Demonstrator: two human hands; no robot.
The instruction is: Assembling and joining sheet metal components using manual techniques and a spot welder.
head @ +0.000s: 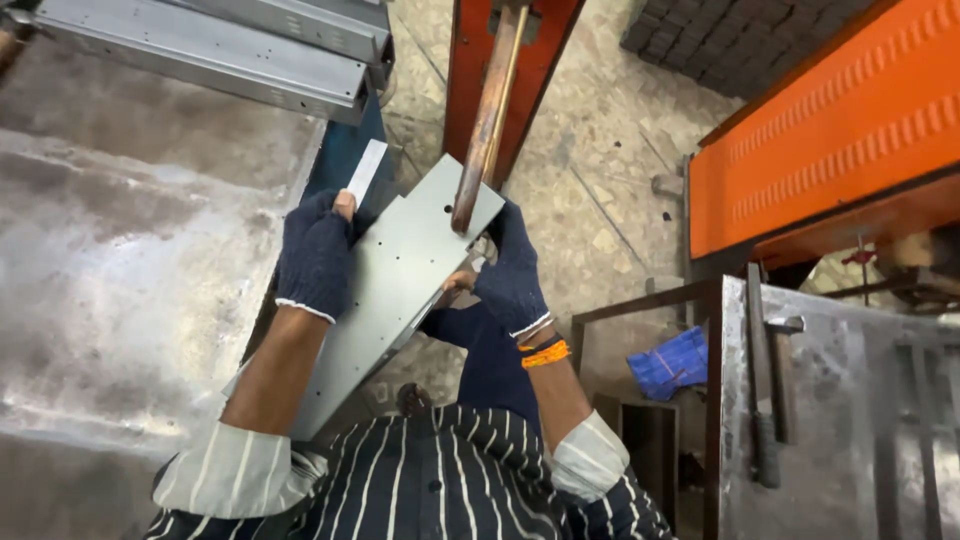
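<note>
Sheet-metal panel (385,290): grey, matt, smooth, punched holes. Electrode rod (487,120): copper, dull, tarnished. Gloves on left hand (315,255) and right hand (510,275): dark blue knit cloth. Counter (120,300): bare steel, scuffed, blotchy sheen. Machine cover (820,130): glossy orange painted metal, louvred.

A worn steel table (120,290) fills nine o'clock, with grey metal channels (230,50) stacked at eleven. Mottled stone floor (610,150) runs through twelve. An orange machine housing (830,130) slants across two o'clock, above another steel bench (840,400) at four. Light is even, daylight-like.
</note>
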